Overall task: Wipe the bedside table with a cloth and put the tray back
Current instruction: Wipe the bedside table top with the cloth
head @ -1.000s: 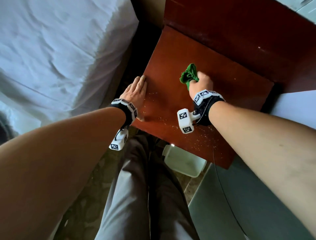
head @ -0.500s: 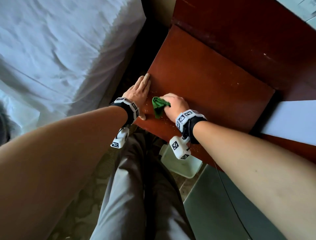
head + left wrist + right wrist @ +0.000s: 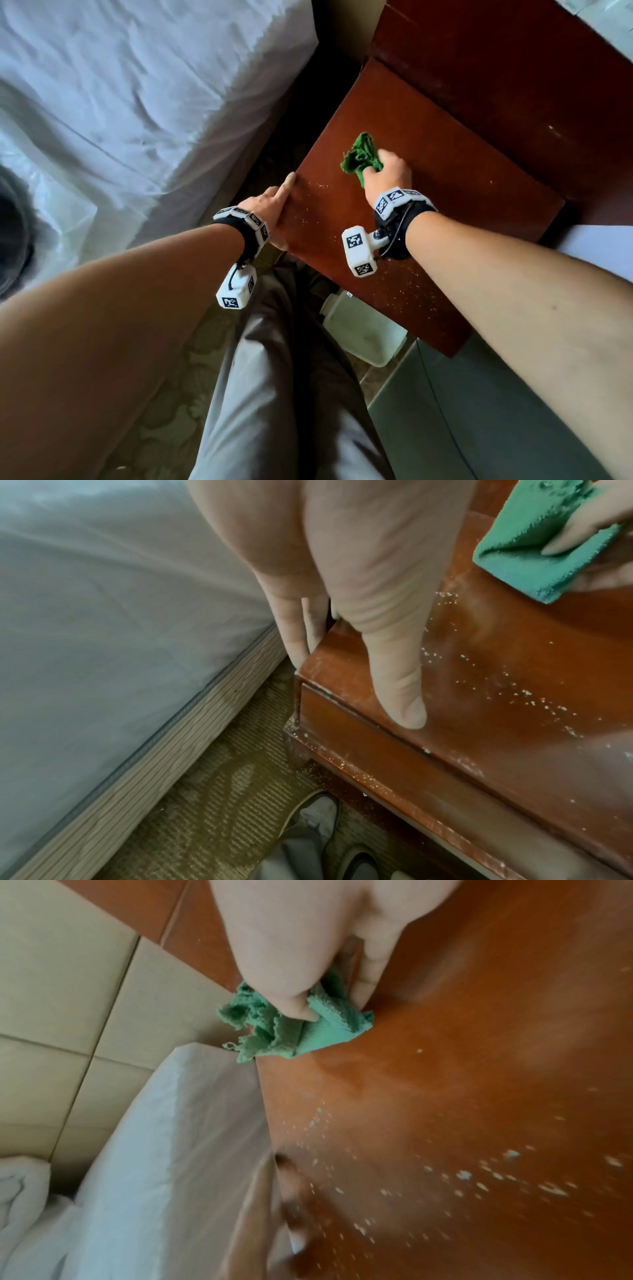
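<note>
The bedside table [image 3: 445, 205] has a glossy red-brown top strewn with pale crumbs [image 3: 404, 284]. My right hand [image 3: 390, 169] grips a bunched green cloth [image 3: 363, 156] and presses it on the middle of the top. In the right wrist view the thumb pinches the cloth [image 3: 298, 1034] against the wood [image 3: 479, 1042]. My left hand [image 3: 274, 204] rests at the table's left front corner. Its thumb [image 3: 394, 674] lies flat on the top and its straight fingers [image 3: 294, 626] run down the side. The left wrist view also catches the cloth [image 3: 534, 542], up and to the right.
A bed with white sheets [image 3: 120, 102] stands close on the left, with a narrow dark gap between it and the table. A pale plastic container [image 3: 363, 332] sits on the floor under the table's front edge. A grey-green flat surface [image 3: 479, 411] lies at lower right. My legs [image 3: 274, 377] stand before the table.
My right hand swept the cloth from the front left corner back to the middle of the top. My left hand turned, so its fingers now hang down the table's side.
</note>
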Motion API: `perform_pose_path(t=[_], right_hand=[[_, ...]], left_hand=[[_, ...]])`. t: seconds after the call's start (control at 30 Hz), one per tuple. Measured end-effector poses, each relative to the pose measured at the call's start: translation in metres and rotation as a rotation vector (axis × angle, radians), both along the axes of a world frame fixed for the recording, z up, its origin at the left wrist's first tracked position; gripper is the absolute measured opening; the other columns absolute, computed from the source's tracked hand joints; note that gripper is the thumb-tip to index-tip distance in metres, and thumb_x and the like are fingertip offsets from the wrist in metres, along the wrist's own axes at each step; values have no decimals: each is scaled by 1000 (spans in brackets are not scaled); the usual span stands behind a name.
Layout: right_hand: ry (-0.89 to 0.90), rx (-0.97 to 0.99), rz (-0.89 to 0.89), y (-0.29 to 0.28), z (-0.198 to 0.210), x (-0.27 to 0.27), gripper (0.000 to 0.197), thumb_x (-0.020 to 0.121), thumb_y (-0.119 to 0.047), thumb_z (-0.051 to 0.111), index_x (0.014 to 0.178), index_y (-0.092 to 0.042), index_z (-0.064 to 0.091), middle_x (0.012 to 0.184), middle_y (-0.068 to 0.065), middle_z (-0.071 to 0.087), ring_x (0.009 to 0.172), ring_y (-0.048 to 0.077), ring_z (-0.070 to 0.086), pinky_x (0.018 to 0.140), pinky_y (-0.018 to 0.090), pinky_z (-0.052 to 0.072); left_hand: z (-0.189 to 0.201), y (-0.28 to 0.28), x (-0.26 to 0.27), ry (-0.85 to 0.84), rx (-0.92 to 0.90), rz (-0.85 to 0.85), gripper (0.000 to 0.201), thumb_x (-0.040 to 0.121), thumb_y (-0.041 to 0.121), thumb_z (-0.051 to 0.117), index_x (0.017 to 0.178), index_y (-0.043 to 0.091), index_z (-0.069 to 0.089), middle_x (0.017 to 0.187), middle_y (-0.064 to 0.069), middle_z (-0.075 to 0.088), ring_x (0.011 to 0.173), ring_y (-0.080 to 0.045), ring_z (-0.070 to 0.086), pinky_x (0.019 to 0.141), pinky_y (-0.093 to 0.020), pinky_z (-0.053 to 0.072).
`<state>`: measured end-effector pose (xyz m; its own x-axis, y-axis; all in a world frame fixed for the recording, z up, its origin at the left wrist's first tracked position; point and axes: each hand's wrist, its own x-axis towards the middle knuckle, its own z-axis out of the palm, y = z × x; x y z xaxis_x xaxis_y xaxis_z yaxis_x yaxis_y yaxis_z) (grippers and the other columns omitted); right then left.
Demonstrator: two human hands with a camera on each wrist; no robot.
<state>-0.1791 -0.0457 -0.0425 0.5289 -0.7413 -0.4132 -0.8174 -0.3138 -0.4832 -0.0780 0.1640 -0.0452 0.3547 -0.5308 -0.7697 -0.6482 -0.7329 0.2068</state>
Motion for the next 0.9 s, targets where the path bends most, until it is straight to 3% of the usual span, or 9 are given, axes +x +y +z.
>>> perform_pose_path(t=[0.07, 0.17, 0.27, 0.4, 0.57, 0.7, 0.8, 0.9], right_hand=[[20, -1, 11, -3, 0, 9, 27, 83, -10, 50, 106, -4, 62, 118, 11, 62, 108, 29, 58, 85, 33, 44], [26, -12, 124, 5, -4, 15, 11, 84, -7, 48, 92, -8, 56, 119, 9, 59, 105, 27, 57, 77, 29, 40], [-2, 12, 232, 21, -6, 15, 31, 83, -7, 51, 111, -9, 65, 125, -2, 59, 108, 23, 59, 80, 23, 42], [-8, 50, 460, 42, 1, 6, 41, 82, -8, 53, 116, -25, 67, 123, -12, 61, 105, 19, 60, 84, 22, 44], [44, 109, 678, 55, 4, -12, 37, 86, -13, 54, 111, -36, 69, 119, -20, 63, 100, 16, 61, 76, 18, 44], [156, 168, 823, 51, 1, -17, 40, 83, -15, 53, 108, -42, 68, 117, -22, 63, 101, 19, 63, 80, 22, 47], [204, 229, 783, 46, 0, -12, 37, 83, -16, 55, 105, -39, 72, 110, -15, 69, 99, 18, 63, 78, 21, 46], [82, 204, 541, 38, 5, -3, 37, 78, -12, 55, 105, -30, 74, 103, -5, 74, 93, 19, 66, 81, 22, 52]], left_hand=[[-2, 1, 1, -1, -4, -1, 146, 55, 43, 91, 147, 40, -22, 147, -2, 38, 118, -33, 56, 92, -46, 51], [-6, 2, 4, -1, -21, 1, 145, 55, 43, 91, 147, 42, -22, 142, -3, 45, 117, -33, 57, 92, -47, 51], [-10, 4, 5, -7, -27, -8, 146, 54, 45, 91, 146, 42, -23, 141, -5, 47, 117, -34, 57, 91, -46, 51], [-14, 3, 4, -3, -33, 6, 148, 53, 42, 92, 146, 42, -23, 136, -6, 50, 117, -35, 57, 92, -47, 51], [-17, 5, 5, 16, -39, 37, 149, 53, 40, 93, 144, 46, -25, 137, -7, 50, 118, -34, 57, 93, -46, 50], [-17, 6, 4, 28, -39, 54, 147, 55, 38, 92, 143, 48, -25, 138, -5, 49, 118, -33, 57, 94, -45, 49], [-18, 6, 4, 30, -40, 65, 147, 55, 37, 92, 143, 49, -25, 140, -5, 48, 119, -33, 56, 93, -44, 50], [-19, 7, 5, 38, -60, 70, 147, 54, 37, 93, 143, 49, -24, 138, -6, 49, 118, -35, 56, 94, -45, 49]])
